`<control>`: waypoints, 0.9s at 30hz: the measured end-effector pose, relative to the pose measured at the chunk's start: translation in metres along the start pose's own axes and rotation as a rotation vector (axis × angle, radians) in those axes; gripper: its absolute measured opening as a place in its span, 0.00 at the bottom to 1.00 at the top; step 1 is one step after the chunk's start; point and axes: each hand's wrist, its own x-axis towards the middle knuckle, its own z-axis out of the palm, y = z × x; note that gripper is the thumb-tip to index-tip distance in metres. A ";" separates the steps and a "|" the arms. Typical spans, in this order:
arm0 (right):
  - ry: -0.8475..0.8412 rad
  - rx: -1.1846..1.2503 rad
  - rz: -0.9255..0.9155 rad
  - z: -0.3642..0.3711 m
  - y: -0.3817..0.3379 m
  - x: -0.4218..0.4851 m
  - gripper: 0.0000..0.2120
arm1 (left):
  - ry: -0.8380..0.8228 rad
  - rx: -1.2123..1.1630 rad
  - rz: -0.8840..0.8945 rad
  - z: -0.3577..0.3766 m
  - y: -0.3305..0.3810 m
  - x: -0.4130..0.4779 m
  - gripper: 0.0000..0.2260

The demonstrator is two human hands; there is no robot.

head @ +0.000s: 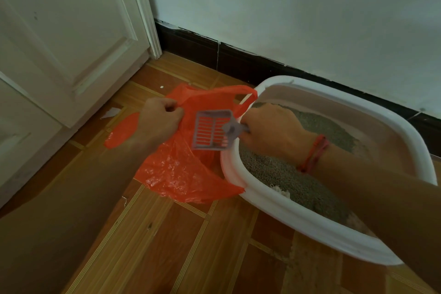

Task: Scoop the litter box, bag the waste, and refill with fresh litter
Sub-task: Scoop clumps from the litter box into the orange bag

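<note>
— Where's the scoop?
— Mid-frame: my right hand [269, 126] grips the grey scoop [212, 130] over the orange bag [181, 169], which my left hand [158, 118] pinches open.
— The litter box?
— The litter box [334, 224] sits at right, touching the bag.

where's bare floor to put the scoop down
Bare floor lies nearest you, bordered by the bag and the litter box. A smaller strip runs between door, bag and baseboard. Crowded where the left hand, scoop and right hand meet over the bag.

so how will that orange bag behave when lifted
Probably floppy: the orange bag lies crumpled on the floor. Likely thin and light, as its glossy film wrinkles where the left hand pinches it. Its mouth may sag shut.
</note>
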 end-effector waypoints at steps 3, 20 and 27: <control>-0.046 0.047 0.027 0.002 0.022 -0.015 0.10 | -0.007 0.015 0.012 0.004 0.003 -0.002 0.09; -0.205 0.069 0.259 0.012 0.146 -0.098 0.09 | -0.036 0.142 0.093 0.026 0.002 -0.004 0.10; -0.323 0.008 0.372 0.020 0.171 -0.103 0.11 | -0.061 0.143 0.091 0.028 -0.001 -0.005 0.08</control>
